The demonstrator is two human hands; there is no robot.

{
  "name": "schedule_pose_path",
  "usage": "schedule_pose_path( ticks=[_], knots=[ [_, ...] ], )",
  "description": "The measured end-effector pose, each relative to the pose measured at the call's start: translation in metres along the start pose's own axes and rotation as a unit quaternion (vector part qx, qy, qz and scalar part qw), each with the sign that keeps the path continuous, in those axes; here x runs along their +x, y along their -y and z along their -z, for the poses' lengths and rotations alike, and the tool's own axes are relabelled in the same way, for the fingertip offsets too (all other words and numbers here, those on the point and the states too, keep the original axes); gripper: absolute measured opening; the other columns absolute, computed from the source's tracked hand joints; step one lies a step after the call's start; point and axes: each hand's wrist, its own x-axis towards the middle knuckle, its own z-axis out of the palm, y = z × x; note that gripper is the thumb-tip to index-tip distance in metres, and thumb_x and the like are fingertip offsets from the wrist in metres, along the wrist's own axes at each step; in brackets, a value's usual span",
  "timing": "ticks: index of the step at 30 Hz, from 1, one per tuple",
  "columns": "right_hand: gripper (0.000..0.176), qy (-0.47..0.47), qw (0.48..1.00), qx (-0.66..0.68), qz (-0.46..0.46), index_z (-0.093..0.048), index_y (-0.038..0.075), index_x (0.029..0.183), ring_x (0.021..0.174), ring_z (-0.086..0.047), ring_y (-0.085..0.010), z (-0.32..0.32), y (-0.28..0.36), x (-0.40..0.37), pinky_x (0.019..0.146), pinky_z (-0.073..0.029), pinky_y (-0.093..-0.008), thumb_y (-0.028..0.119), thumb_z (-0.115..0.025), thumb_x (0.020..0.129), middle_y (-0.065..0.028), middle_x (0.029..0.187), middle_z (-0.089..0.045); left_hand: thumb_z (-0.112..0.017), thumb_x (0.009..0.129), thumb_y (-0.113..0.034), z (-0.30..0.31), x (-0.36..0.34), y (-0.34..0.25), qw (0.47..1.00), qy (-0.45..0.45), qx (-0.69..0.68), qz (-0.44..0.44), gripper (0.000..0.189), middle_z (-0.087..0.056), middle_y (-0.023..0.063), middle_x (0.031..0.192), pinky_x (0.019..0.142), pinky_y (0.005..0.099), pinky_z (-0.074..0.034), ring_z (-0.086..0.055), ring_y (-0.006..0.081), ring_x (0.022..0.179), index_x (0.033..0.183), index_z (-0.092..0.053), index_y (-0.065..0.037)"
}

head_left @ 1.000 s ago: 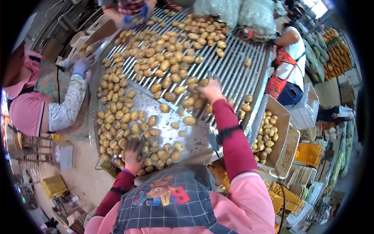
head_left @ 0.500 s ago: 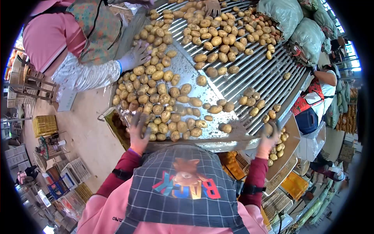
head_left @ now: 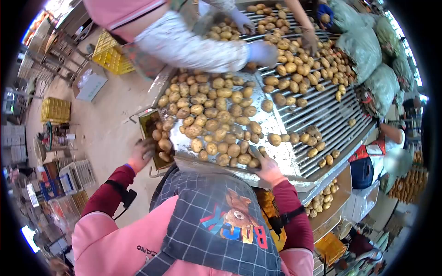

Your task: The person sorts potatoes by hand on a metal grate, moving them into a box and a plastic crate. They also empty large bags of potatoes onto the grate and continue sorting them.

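Potatoes (head_left: 212, 110) lie spread over a metal sorting table (head_left: 287, 152). My right hand (head_left: 269, 169), in a dirty glove, is at the table's front edge, its fingers stretched out against the nearest potatoes. My left hand (head_left: 143, 152), also gloved, is beside the open-topped bin (head_left: 148, 120) at the table's left end, fingers apart at its side and nothing visible in them. Several potatoes (head_left: 162, 135) sit in that bin, below the table's left lip.
Across the table, a co-worker's sleeved arm (head_left: 193, 43) reaches over the potatoes; other gloved hands work on the roller bars (head_left: 317, 108). Green sacks (head_left: 361, 50) stand at far right. A cardboard box (head_left: 343, 184) of potatoes is at right. Yellow crates (head_left: 56, 110) stand at left.
My left hand has left the potatoes on the table for the bin's side. My right hand has come from the right box to the front potatoes. The co-worker's arm now reaches further across.
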Motion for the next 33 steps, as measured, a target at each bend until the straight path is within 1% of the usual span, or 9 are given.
schedule_pose_path(
  ticks=[5, 7, 13, 17, 21, 23, 25, 28, 33],
  knots=[
    [0.101, 0.045, 0.995, -0.036, 0.083, -0.021, -0.008, 0.151, 0.1, -0.067, -0.0404, -0.024, 0.093, 0.072, 0.089, -0.053, -0.0449, 0.033, -0.076, 0.077, -0.033, 0.112, -0.064, -0.053, 0.102, -0.015, -0.002, 0.034, 0.005, 0.855, -0.294, -0.331, 0.268, 0.033, -0.063, 0.0127, 0.13, 0.106, 0.0322, -0.041, -0.058, 0.0234, 0.122, 0.129, -0.061, 0.0],
    [0.063, 0.072, 0.972, -0.194, 0.108, -0.042, -0.014, 0.129, 0.088, -0.069, -0.0386, -0.052, 0.114, 0.107, 0.08, -0.055, -0.0447, 0.026, -0.065, 0.086, -0.0271, 0.091, -0.069, -0.059, 0.096, -0.016, -0.014, 0.071, -0.014, 0.885, -0.353, -0.246, 0.175, 0.035, -0.066, 0.0167, 0.125, 0.106, 0.034, -0.042, -0.061, 0.0246, 0.118, 0.128, -0.063, -0.002],
    [0.053, 0.097, 0.967, -0.186, 0.143, -0.046, -0.007, 0.128, 0.096, -0.067, -0.0394, -0.054, 0.154, 0.137, 0.081, -0.054, -0.0456, 0.021, -0.061, 0.085, -0.0277, 0.107, -0.065, -0.059, 0.082, -0.015, -0.021, 0.22, -0.118, 0.991, -0.054, 0.065, 0.108, 0.025, -0.07, 0.0192, 0.108, 0.086, 0.0432, -0.054, -0.067, 0.0361, 0.101, 0.104, -0.069, -0.005],
    [0.056, 0.008, 0.986, -0.094, 0.138, -0.052, 0.004, 0.134, 0.106, -0.064, -0.0398, -0.035, 0.129, 0.1, 0.089, -0.052, -0.0448, 0.02, -0.065, 0.082, -0.0231, 0.114, -0.065, -0.065, 0.08, -0.02, -0.042, 0.249, -0.129, 0.992, -0.01, 0.08, 0.097, 0.026, -0.07, 0.0205, 0.104, 0.084, 0.0457, -0.054, -0.068, 0.0353, 0.098, 0.102, -0.066, -0.005],
    [0.052, -0.101, 0.98, 0.167, 0.042, -0.056, 0.004, 0.133, 0.114, -0.064, -0.0296, -0.018, 0.095, 0.046, 0.098, -0.05, -0.0388, 0.019, -0.068, 0.085, -0.017, 0.12, -0.067, -0.071, 0.084, -0.044, -0.03, 0.208, -0.149, 0.968, -0.174, -0.143, 0.113, 0.051, -0.069, 0.0235, 0.105, 0.086, 0.0453, -0.053, -0.066, 0.0391, 0.1, 0.117, -0.066, -0.006],
    [0.055, -0.124, 0.795, 0.591, -0.063, -0.051, -0.003, 0.135, 0.105, -0.067, -0.0218, -0.003, 0.126, 0.015, 0.093, -0.054, -0.0362, -0.006, -0.065, 0.082, -0.0137, 0.121, -0.065, -0.069, 0.087, -0.038, -0.029, 0.171, -0.198, 0.962, -0.05, -0.263, 0.06, 0.059, -0.062, 0.0243, 0.126, 0.097, 0.0445, -0.05, -0.063, 0.0399, 0.112, 0.137, -0.057, -0.011],
    [0.048, -0.105, 0.759, 0.642, 0.019, -0.052, -0.001, 0.134, 0.103, -0.066, -0.0196, -0.031, 0.093, -0.001, 0.09, -0.054, -0.0336, -0.002, -0.063, 0.087, -0.011, 0.121, -0.063, -0.066, 0.09, -0.036, -0.057, 0.144, -0.24, 0.97, 0.118, -0.135, -0.164, 0.056, -0.052, 0.0234, 0.14, 0.103, 0.0462, -0.046, -0.056, 0.04, 0.122, 0.138, -0.055, -0.01],
    [0.038, -0.133, 0.629, 0.766, 0.007, -0.055, 0.003, 0.129, 0.103, -0.064, -0.0169, -0.048, 0.048, -0.037, 0.088, -0.053, -0.0295, 0.006, -0.063, 0.092, -0.0068, 0.119, -0.063, -0.062, 0.093, -0.035, -0.072, 0.145, -0.243, 0.912, 0.067, -0.071, -0.397, 0.051, -0.053, 0.0219, 0.137, 0.104, 0.048, -0.041, -0.052, 0.0386, 0.122, 0.137, -0.054, -0.012],
    [0.037, -0.513, 0.383, 0.73, 0.239, -0.056, 0.006, 0.129, 0.119, -0.056, -0.0159, -0.049, -0.067, -0.215, 0.107, -0.042, -0.0294, 0.031, -0.054, 0.102, -0.0068, 0.132, -0.058, -0.068, 0.086, -0.032, -0.053, 0.139, -0.181, 0.93, 0.106, -0.054, -0.348, 0.053, -0.05, 0.0204, 0.14, 0.107, 0.0477, -0.038, -0.05, 0.0384, 0.125, 0.133, -0.057, -0.009]
  ],
)
